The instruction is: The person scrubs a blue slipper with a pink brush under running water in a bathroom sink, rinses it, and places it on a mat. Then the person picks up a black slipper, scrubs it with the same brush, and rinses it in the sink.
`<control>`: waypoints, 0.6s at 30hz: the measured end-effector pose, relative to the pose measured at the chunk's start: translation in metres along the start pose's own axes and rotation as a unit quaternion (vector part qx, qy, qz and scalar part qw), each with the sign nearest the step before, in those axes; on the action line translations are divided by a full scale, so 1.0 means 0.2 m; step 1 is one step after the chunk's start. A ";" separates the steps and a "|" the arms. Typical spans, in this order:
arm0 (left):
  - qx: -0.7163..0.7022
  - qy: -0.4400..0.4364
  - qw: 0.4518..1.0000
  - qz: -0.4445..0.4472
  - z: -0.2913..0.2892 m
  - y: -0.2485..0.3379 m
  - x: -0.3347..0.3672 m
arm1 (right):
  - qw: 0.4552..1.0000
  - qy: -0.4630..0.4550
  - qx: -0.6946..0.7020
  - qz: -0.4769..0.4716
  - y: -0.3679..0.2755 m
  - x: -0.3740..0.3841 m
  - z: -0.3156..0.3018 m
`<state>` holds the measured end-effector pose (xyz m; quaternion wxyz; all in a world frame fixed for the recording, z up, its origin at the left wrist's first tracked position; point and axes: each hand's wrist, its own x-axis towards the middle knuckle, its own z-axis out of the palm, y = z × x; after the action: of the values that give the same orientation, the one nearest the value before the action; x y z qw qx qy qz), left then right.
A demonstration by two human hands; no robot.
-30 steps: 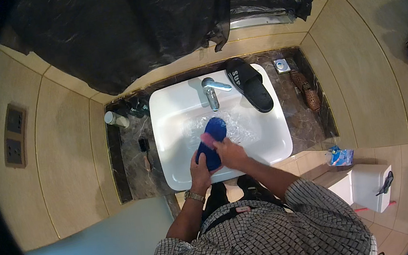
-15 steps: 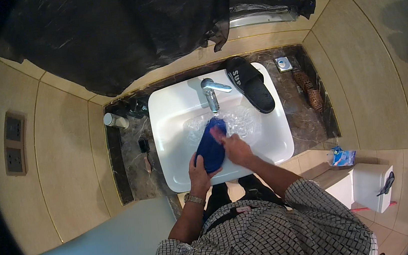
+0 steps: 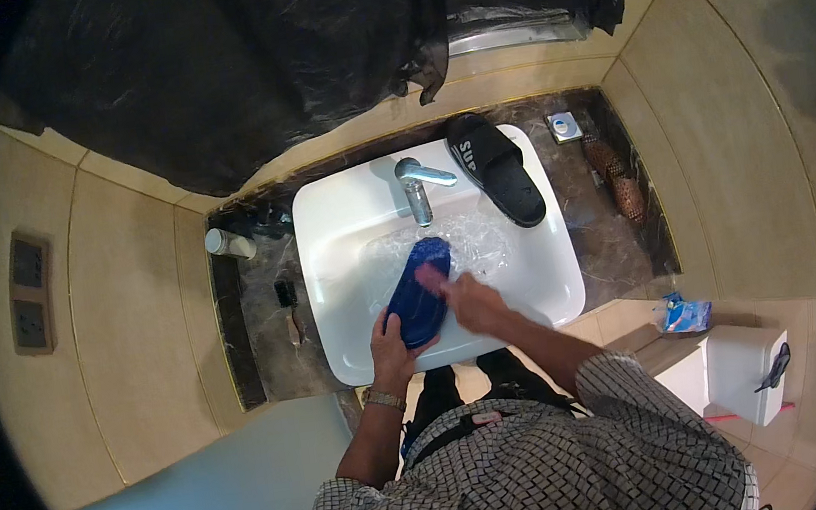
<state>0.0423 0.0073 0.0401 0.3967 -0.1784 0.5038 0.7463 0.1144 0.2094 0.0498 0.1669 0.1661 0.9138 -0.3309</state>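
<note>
Gripping long rounded blue slipper [image 3: 415, 313]: left fingers [image 3: 393, 325]; right fingers [image 3: 459, 292] clasp blurred pink scrubber [image 3: 430, 278].

Washroom — sink [image 3: 335, 304], tap [image 3: 418, 201], tiled walls [image 3: 138, 316]

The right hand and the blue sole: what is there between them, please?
The head view shows a blurred pink scrubber between them; the right hand holds it over the blue sole.

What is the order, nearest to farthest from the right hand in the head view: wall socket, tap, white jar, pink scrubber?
1. Pink scrubber, in the right hand
2. Tap, at the back of the sink
3. White jar, left of the sink
4. Wall socket, on the left wall
</note>
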 end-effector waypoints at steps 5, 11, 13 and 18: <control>-0.014 -0.008 1.000 -0.003 -0.02 -0.01 0.01 | 0.997 -0.045 0.031 -0.063 -0.20 -0.27 -0.08; 0.037 -0.004 0.999 -0.001 0.05 0.04 -0.03 | 0.998 0.040 -0.013 0.051 0.03 0.18 -0.01; 0.046 0.019 0.999 0.000 0.08 0.04 -0.05 | 0.995 0.069 -0.011 0.072 0.04 0.24 0.04; 0.037 -0.002 0.999 0.005 -0.02 -0.01 0.02 | 0.998 0.000 -0.026 -0.049 -0.23 -0.05 0.04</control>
<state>0.0406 0.0057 0.0336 0.4003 -0.1598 0.5316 0.7291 0.1061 0.1691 0.0728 0.1551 0.1161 0.9292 -0.3147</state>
